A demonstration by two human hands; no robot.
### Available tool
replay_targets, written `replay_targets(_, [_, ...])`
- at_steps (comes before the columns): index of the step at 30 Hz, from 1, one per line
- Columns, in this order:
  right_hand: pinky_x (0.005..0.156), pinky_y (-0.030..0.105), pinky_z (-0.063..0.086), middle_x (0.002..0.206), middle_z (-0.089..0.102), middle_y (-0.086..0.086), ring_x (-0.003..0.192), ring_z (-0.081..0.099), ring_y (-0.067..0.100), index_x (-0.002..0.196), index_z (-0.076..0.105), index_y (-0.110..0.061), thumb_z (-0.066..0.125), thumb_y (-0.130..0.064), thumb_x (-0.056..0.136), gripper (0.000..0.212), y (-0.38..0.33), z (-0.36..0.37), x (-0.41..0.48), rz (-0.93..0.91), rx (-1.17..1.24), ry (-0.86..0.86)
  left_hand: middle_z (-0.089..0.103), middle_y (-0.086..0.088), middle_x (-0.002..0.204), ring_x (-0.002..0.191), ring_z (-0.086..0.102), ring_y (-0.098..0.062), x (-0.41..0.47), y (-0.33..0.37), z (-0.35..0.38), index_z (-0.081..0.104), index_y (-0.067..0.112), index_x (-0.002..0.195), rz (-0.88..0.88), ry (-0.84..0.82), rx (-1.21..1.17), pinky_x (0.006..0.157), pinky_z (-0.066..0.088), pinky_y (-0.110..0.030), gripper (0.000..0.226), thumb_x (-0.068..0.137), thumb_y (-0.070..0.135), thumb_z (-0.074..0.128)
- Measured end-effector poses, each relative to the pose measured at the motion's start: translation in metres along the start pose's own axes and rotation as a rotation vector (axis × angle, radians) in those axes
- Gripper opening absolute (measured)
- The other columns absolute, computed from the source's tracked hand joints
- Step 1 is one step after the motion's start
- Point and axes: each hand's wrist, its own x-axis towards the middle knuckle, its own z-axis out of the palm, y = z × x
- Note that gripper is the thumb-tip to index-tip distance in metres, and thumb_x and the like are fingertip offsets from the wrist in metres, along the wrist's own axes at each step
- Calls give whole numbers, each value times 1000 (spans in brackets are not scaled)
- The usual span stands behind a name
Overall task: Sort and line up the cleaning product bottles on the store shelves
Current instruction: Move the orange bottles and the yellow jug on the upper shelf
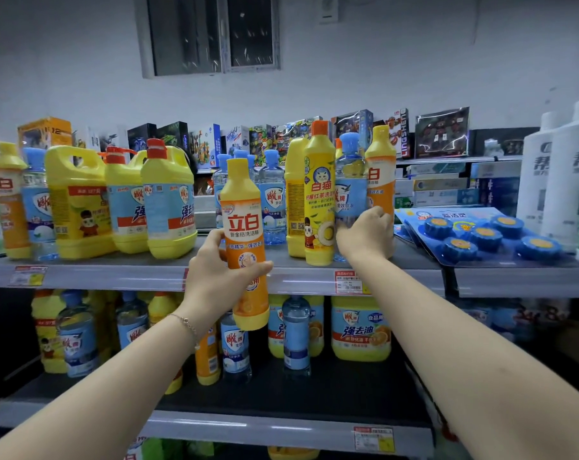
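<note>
Orange dish-soap bottle [246, 244], upright, clamped in the left hand [215, 277] in front of the top shelf's edge [115, 275]. Right hand [367, 234] closed around a clear blue-capped bottle [349, 190] standing on that shelf beside a yellow cat-label bottle [319, 194].

I see both my bare arms stretched forward. My left hand [220, 270] curls thumb and fingers in a closed grip, wrist wearing a thin bracelet [185, 323]. My right hand [367, 232] reaches farther, fingers bent in a grip, palm facing away.
</note>
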Motion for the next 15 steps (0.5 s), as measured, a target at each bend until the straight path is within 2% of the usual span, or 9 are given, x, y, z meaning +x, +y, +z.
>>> replay_targets(3, [94,46,42,130,45,17,118,48,36,129,37,-3,66,-26,85,58,3,3,-3,13,-48,-69,63,10,96,88,62,-6,0,0,3,51,26,116,1,-10,-6,73,55,-31,61,67,31,85])
replay_targets(10, [94,42,42,130,41,20,117,46,36,130,34,0,65,-24,87,58,1,11,-7,-30,-103,-37,60,16,92,81,59,0,1,1,4,49,28,113,2,-31,-25,64,51,-22,58,67,29,85])
replay_targets(15, [96,43,39,130,41,20,117,44,37,130,35,3,62,-26,89,56,11,12,-9,-65,-44,20,61,11,95,84,58,-1,5,-1,6,49,27,117,-5,-27,-47,70,55,-28,61,67,30,85])
